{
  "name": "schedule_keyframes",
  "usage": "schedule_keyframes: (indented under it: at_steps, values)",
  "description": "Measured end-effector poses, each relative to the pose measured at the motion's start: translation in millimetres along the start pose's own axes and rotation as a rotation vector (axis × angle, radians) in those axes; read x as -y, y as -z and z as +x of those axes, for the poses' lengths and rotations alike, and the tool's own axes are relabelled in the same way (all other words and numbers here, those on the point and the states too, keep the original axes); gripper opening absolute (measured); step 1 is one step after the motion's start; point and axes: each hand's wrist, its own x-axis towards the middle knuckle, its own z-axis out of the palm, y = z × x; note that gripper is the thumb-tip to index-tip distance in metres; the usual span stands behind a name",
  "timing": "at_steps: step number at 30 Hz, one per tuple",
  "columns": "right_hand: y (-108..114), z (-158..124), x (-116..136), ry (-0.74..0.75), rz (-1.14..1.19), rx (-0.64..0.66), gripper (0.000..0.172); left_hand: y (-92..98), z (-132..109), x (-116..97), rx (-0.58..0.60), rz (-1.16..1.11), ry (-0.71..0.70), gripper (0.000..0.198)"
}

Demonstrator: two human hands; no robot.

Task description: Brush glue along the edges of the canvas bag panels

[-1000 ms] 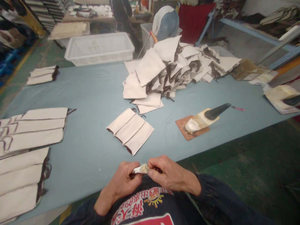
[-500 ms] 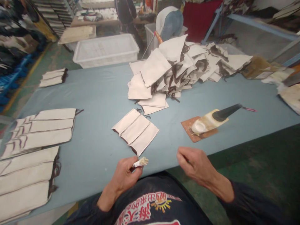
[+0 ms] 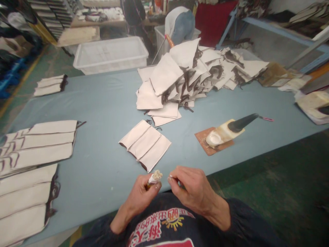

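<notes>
My left hand (image 3: 142, 193) is closed round a small brush (image 3: 155, 177) with a pale, frayed tip, held at the near edge of the grey-blue table (image 3: 102, 103). My right hand (image 3: 191, 188) sits close beside it, thumb and fingers pinched just right of the brush tip, with nothing I can make out in them. A row of three cream fabric pouches (image 3: 145, 144) lies overlapped on the table just beyond my hands. Further back rises a big heap of cream pouches with dark cords (image 3: 190, 73).
A glue-stained tool with a black handle (image 3: 231, 128) rests on a brown pad (image 3: 207, 144) at right. Rows of laid-out pouches (image 3: 38, 144) fill the left edge, a small stack (image 3: 48, 85) far left. A white plastic tub (image 3: 110, 53) and a bent-over person (image 3: 180, 24) are behind.
My right hand left the brush tip, swung out to the right, then came back close to it. The left hand kept hold of the brush.
</notes>
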Motion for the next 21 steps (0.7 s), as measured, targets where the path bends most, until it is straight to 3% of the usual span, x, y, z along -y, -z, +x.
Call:
schedule_keyframes:
  at_steps: [3, 5, 8, 10, 12, 14, 17, 21]
  values:
    - [-3.9, -19.7, -17.5, -0.013, -0.058, 0.065, 0.041, 0.5, -0.9, 1.0, -0.028, -0.041, 0.027, 0.037]
    - [-12.3, -50.9, -41.3, -0.099, -0.148, 0.170, 0.044, 1.5, -1.2, 3.2, -0.042, -0.066, 0.033, 0.036]
    - [-27.8, -122.2, -86.5, -0.464, -0.322, 0.423, 0.041, 3.4, -1.1, 5.9, -0.074, -0.081, 0.003, 0.035]
    - [-35.7, -175.1, -112.5, -0.685, -0.374, 0.594, 0.015, 4.4, -0.5, 5.5, -0.097, -0.056, -0.056, 0.036]
    - [-41.5, -221.3, -128.5, -0.850, -0.396, 0.710, 0.045, 4.7, 0.5, 3.8, -0.116, -0.010, -0.144, 0.037]
    - [-47.7, -255.1, -133.4, -0.935, -0.340, 0.709, 0.025, 4.0, 1.9, 2.1, -0.136, 0.035, -0.229, 0.037]
    - [-61.4, -284.3, -127.1, -1.048, -0.247, 0.630, 0.054, 1.6, 4.8, 1.9, -0.165, 0.058, -0.311, 0.037]
    - [-78.4, -304.2, -114.3, -0.961, -0.095, 0.507, 0.040, -0.9, 8.0, 2.8, -0.210, 0.075, -0.381, 0.037]
